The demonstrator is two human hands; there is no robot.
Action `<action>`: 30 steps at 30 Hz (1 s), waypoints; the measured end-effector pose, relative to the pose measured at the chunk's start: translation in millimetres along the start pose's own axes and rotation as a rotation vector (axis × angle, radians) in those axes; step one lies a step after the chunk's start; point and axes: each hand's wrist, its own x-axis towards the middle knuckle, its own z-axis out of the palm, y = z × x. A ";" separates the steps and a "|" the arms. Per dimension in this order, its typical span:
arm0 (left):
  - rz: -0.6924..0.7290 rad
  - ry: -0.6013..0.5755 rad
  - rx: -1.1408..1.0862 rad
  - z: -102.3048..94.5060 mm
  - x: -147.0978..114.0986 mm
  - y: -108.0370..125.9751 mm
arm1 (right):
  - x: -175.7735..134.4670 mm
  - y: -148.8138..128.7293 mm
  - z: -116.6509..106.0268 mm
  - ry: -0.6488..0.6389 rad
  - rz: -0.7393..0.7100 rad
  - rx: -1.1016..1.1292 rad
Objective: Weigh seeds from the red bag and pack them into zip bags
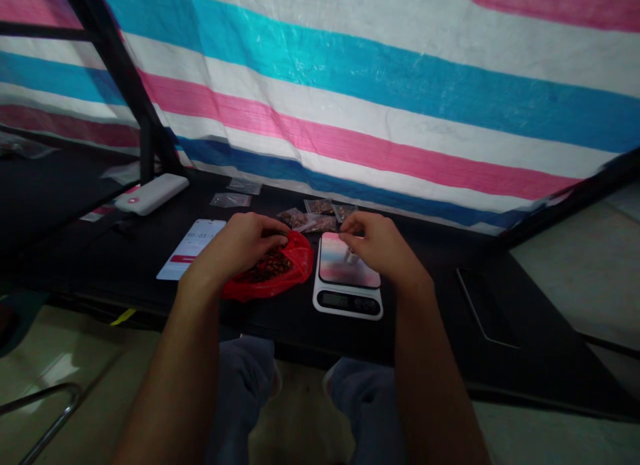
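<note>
A red plastic bag [299, 257] lies spread on the black table, holding small dark brown, seed-like pieces [273, 263]. My left hand [250, 241] is over the bag's far left side, thumb and forefinger curled close together; whatever is between them is hidden. Just right of the bag stands a white digital scale [320, 299] with a striped, shiny plate [333, 261]. My right hand [373, 241] hangs over the plate's right side, fingers bent inward in a pinch. A small pale patch shows below those fingers, too unclear to name.
Behind the hands lie several small clear bags of brown pieces [323, 223] and flat clear bags [231, 199]. A lit phone [173, 268] and a white power bank [155, 193] are at left; a dark phone [485, 308] is at right. A striped sheet [350, 85] rises behind the table.
</note>
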 end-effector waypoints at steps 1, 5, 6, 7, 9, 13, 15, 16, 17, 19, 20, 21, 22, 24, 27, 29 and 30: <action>0.039 0.018 -0.021 2.5 1.0 2.3 | -2.4 2.0 -5.6 0.030 0.002 0.046; 0.204 0.034 -0.130 19.2 7.1 19.5 | -13.7 9.5 -23.0 0.033 0.043 0.086; 0.242 0.018 -0.142 23.7 9.2 26.1 | -16.0 11.0 -24.7 0.004 0.046 0.082; 0.274 0.003 -0.139 27.7 11.7 33.5 | -17.8 12.2 -25.5 -0.019 0.041 0.075; 0.323 -0.033 -0.105 33.6 17.4 50.0 | -20.0 13.9 -25.3 -0.007 0.020 0.061; 0.377 -0.171 -0.044 39.1 31.3 81.2 | -21.7 17.0 -26.9 0.144 0.011 0.055; 0.373 -0.214 -0.044 42.9 38.2 89.9 | -22.6 19.3 -29.6 0.178 0.024 0.061; 0.375 -0.218 -0.042 45.7 41.4 91.9 | -23.2 20.5 -30.9 0.183 0.031 0.066; 0.387 -0.215 -0.037 48.9 44.5 92.5 | -23.7 21.8 -32.0 0.185 0.036 0.070; 0.430 -0.209 -0.009 55.9 49.9 91.2 | -24.3 24.1 -33.1 0.189 0.036 0.069; 0.449 -0.209 0.012 58.9 52.1 90.1 | -24.4 25.2 -33.0 0.194 0.033 0.066; 0.461 -0.210 0.035 61.2 53.9 89.1 | -24.5 26.1 -32.6 0.200 0.028 0.064; 0.465 -0.213 0.056 62.7 55.1 88.6 | -24.5 26.9 -32.0 0.208 0.021 0.065; 0.458 -0.224 0.090 63.5 56.4 88.8 | -24.5 28.3 -30.6 0.215 0.002 0.073; 0.434 -0.238 0.101 61.8 56.4 91.2 | -24.8 30.0 -29.4 0.210 -0.022 0.086; 0.417 -0.239 0.078 61.3 56.3 92.6 | -25.1 30.7 -29.6 0.206 -0.020 0.090; 0.407 -0.233 0.061 61.4 56.4 93.1 | -25.2 30.7 -29.8 0.204 -0.016 0.091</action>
